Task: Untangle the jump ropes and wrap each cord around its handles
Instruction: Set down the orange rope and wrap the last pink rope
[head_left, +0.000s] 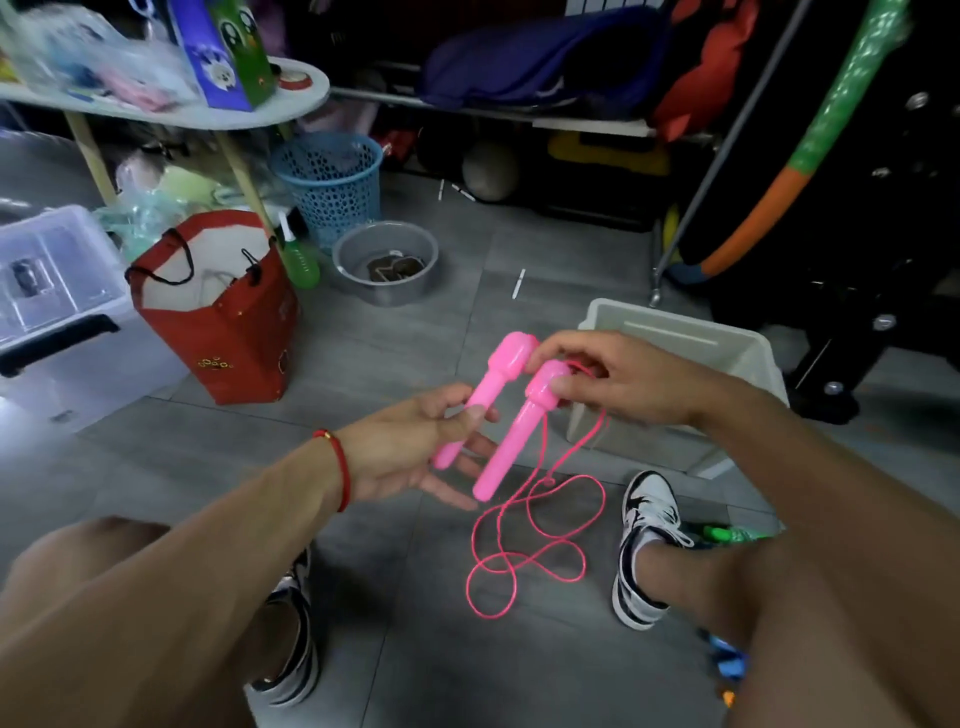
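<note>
With the left hand (415, 441) pinching one handle (485, 387) and the right hand (613, 379) pinching the other's (519, 423) head, the cord (524, 551) below could knot if pulled.

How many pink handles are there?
2. The left handle is held in the left hand; the right handle is pinched by the right hand.

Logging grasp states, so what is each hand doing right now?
Left hand: holds one pink handle.
Right hand: fingers pinch the other pink handle by its head.
</note>
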